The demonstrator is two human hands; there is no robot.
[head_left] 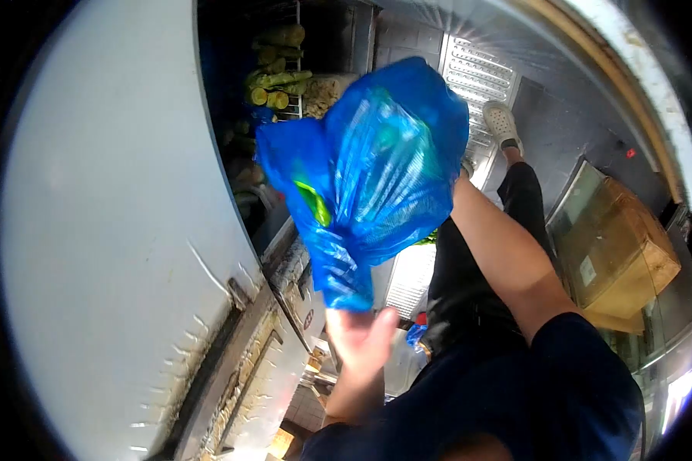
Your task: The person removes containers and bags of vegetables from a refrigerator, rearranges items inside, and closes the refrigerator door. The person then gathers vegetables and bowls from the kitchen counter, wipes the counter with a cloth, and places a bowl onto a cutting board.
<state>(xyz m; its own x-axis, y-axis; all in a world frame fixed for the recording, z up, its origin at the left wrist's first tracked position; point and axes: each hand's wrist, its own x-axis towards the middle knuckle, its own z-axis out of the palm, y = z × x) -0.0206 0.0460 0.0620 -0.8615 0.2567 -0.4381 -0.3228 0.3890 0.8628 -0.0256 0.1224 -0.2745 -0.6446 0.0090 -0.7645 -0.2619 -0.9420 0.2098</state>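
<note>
Blue bag (392, 169): something green (314, 203) inside | cabinet (290, 265): pale green stalks (283, 79)

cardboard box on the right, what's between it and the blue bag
In the head view, the right forearm and dark trousers show between the blue bag and the cardboard box.

Dark navy top (469, 419), short loose sleeve (584, 365); black trousers (460, 303); pale clog (500, 121), perforated upper.

On my feed, black corners and curved edges surround shiny glare on the blue bag (396, 173), deep shadow inside the cabinet (362, 42), and a motion-blurred left hand (359, 338).
</note>
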